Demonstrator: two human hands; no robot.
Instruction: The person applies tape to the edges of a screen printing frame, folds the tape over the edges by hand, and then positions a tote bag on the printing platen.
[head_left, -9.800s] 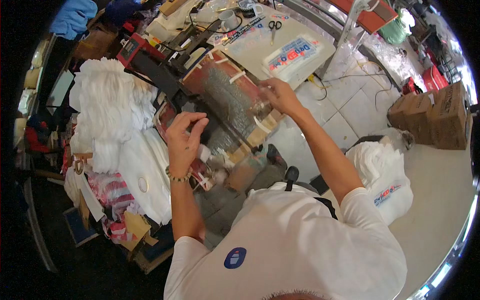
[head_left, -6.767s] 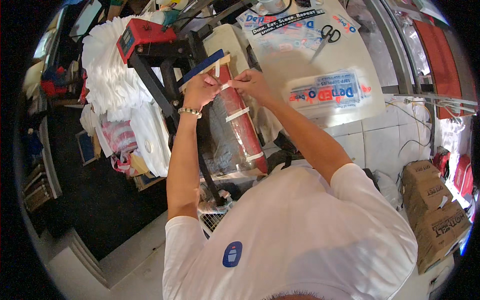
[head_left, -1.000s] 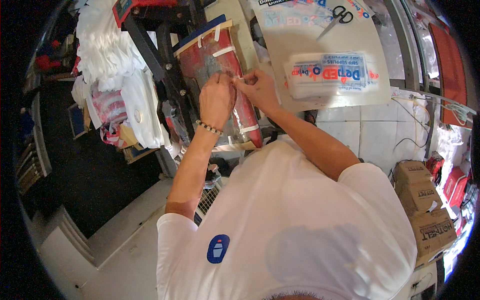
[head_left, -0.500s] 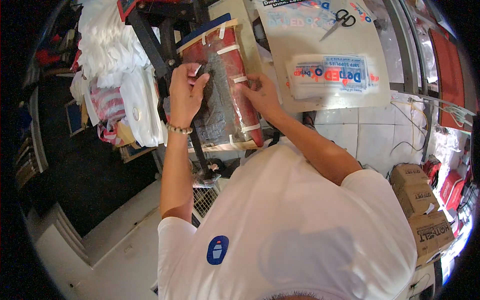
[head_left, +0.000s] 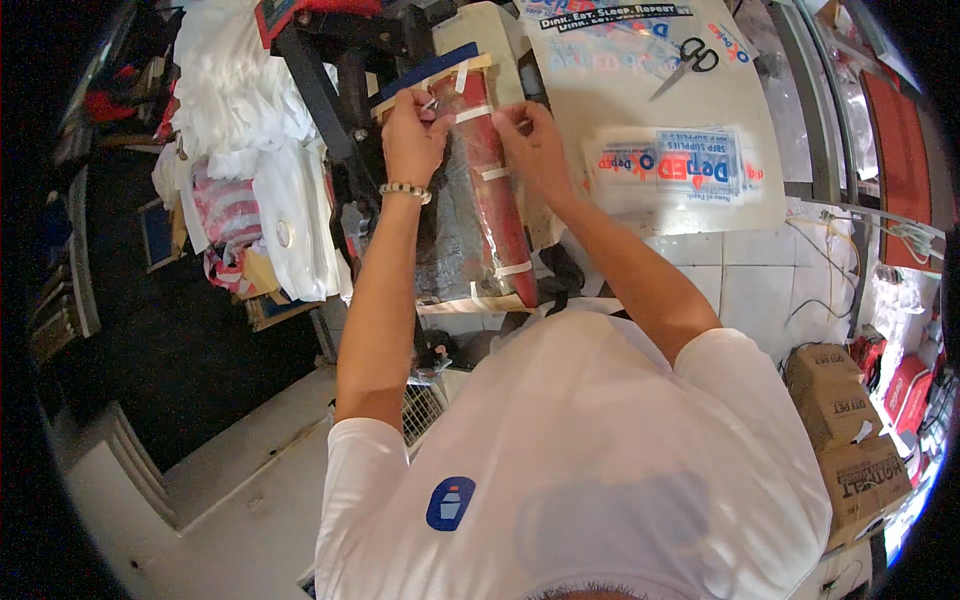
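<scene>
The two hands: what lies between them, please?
The head view shows, between the left hand and the right hand, a red and dark grey surface with white tape strips on it.

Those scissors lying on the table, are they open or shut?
Shut, as far as I can tell: the scissors show their metal blades together as one narrow taper, with no visible gap.

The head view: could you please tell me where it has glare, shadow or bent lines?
Head view: straight edges bow toward the black rim; head view: small glints on the red panel, a broad soft shadow on the white shirt; head view, far right: strong glare around the red box.
</scene>
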